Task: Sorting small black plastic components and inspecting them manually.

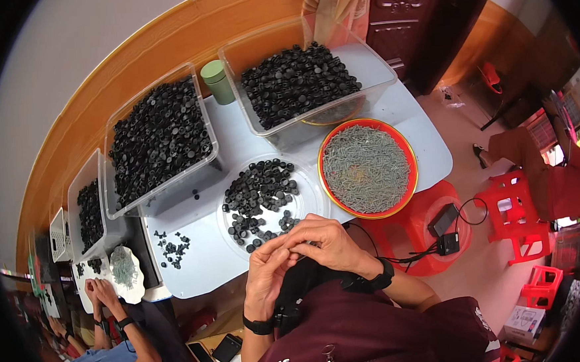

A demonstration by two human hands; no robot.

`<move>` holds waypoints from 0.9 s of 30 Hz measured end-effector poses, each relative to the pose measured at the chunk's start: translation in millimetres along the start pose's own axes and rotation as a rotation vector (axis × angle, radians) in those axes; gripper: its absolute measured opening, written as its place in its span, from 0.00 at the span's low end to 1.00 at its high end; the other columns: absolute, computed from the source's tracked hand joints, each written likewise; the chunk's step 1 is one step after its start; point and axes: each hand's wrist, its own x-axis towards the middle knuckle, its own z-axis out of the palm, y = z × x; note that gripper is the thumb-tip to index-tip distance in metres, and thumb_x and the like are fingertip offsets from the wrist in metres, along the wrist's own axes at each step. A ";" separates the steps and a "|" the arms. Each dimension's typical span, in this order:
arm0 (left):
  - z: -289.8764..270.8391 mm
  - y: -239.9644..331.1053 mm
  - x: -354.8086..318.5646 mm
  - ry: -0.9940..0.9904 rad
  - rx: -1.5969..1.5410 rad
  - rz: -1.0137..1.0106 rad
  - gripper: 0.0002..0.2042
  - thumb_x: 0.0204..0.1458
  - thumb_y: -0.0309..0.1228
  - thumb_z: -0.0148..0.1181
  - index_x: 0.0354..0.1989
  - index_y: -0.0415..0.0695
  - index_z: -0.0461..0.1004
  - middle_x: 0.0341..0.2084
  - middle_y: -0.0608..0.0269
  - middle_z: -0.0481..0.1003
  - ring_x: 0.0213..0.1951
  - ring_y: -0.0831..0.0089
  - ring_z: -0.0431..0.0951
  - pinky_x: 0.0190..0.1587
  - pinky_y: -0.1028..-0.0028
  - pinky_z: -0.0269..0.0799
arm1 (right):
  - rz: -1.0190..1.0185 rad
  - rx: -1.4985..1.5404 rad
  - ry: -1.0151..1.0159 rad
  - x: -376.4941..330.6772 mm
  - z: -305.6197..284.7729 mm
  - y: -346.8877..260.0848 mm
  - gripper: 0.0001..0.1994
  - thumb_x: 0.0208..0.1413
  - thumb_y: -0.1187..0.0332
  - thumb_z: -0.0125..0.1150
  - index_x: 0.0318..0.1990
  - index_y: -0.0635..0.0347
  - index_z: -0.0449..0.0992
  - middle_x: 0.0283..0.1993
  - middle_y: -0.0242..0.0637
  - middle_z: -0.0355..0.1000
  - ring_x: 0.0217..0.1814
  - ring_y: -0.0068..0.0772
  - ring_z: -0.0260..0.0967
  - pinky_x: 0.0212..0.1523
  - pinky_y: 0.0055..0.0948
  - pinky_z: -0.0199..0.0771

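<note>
My left hand [266,270] and my right hand [325,242] meet at the table's near edge, fingertips pressed together. Both are closed in a pinch, and whatever sits between the fingers is hidden or too small to name. Just beyond them lies a round clear tray [313,196] with many small round black plastic parts [258,189] in it. To the right of the tray stands a red basin [413,185] with a yellow rim, full of grey screws [366,170]. A loose group of small black pieces [172,249] rests on the table left of the tray.
Large clear bins [214,160] of black parts line the back of the pale table [427,143], with a green canister [216,81] between two. Red stools [512,214] stand at right. At left, a co-worker's hands [103,293] work near a white dish [135,293].
</note>
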 end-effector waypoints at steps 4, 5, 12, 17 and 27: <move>-3.0 -1.5 2.4 -0.014 0.005 -0.014 0.13 0.51 0.22 0.56 0.46 0.35 0.71 0.34 0.57 0.76 0.31 0.76 0.77 0.38 0.79 0.75 | -0.050 -0.088 0.106 -5.2 4.2 -3.1 0.07 0.44 0.78 0.62 0.33 0.61 0.78 0.37 0.35 0.73 0.35 0.31 0.70 0.37 0.27 0.70; 1.7 1.7 1.0 0.011 -0.005 -0.029 0.13 0.51 0.22 0.56 0.46 0.35 0.71 0.34 0.57 0.76 0.31 0.76 0.77 0.37 0.79 0.75 | -0.010 -0.015 0.166 -8.4 6.8 -2.7 0.06 0.43 0.78 0.62 0.32 0.61 0.78 0.37 0.35 0.72 0.34 0.30 0.70 0.34 0.26 0.70; -7.4 -0.8 -3.5 0.056 -0.015 -0.010 0.11 0.51 0.23 0.55 0.43 0.35 0.72 0.34 0.55 0.76 0.32 0.75 0.77 0.37 0.79 0.75 | 0.260 -0.628 0.447 -26.1 -76.8 30.5 0.06 0.41 0.75 0.62 0.29 0.63 0.75 0.32 0.41 0.70 0.36 0.44 0.68 0.37 0.35 0.67; -9.0 -0.8 -5.9 0.065 -0.015 -0.004 0.10 0.51 0.23 0.56 0.42 0.36 0.72 0.33 0.55 0.76 0.32 0.75 0.76 0.36 0.79 0.74 | 0.291 -0.734 0.428 -25.6 -87.8 30.7 0.07 0.41 0.74 0.63 0.30 0.62 0.75 0.31 0.40 0.68 0.36 0.44 0.67 0.37 0.37 0.67; -14.9 -3.3 -14.1 0.089 -0.018 0.026 0.10 0.51 0.24 0.56 0.42 0.37 0.71 0.33 0.56 0.75 0.31 0.74 0.76 0.34 0.78 0.74 | 0.383 -0.591 0.317 -11.0 -94.0 54.0 0.05 0.42 0.75 0.62 0.29 0.65 0.74 0.26 0.37 0.67 0.27 0.31 0.66 0.30 0.27 0.65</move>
